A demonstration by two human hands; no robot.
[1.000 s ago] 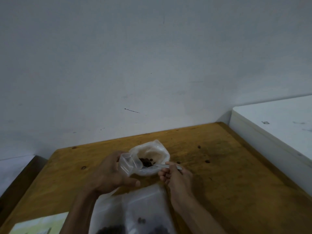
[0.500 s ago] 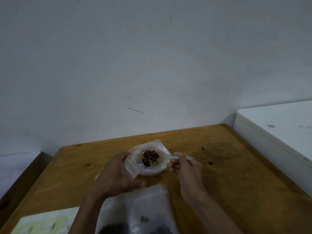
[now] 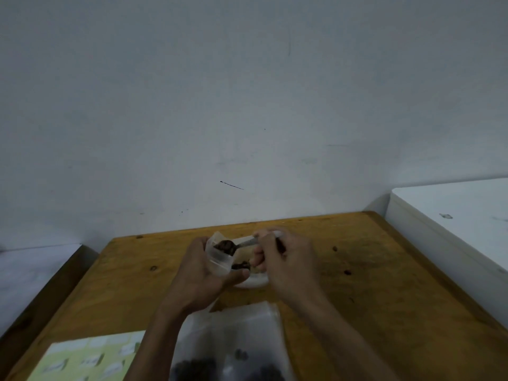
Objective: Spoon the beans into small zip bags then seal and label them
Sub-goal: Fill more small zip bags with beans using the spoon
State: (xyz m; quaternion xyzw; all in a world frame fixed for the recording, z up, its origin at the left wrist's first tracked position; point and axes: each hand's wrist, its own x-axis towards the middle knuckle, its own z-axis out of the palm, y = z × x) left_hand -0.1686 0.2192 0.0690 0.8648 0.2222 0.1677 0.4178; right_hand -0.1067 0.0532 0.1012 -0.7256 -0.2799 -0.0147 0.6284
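Two bare forearms, no sleeves, bare hands

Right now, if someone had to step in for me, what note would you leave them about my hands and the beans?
Left hand holds the small zip bag with its mouth open.
Right hand grips the spoon, loaded with beans, its bowl at the bag's mouth.
More beans sit in the white dish behind the hands. A larger clear bag with beans lies near the table's front edge; the label sheet is at front left.
Done: spoonful lifted to the bag.
Left: tip it in, finish filling, seal, label.
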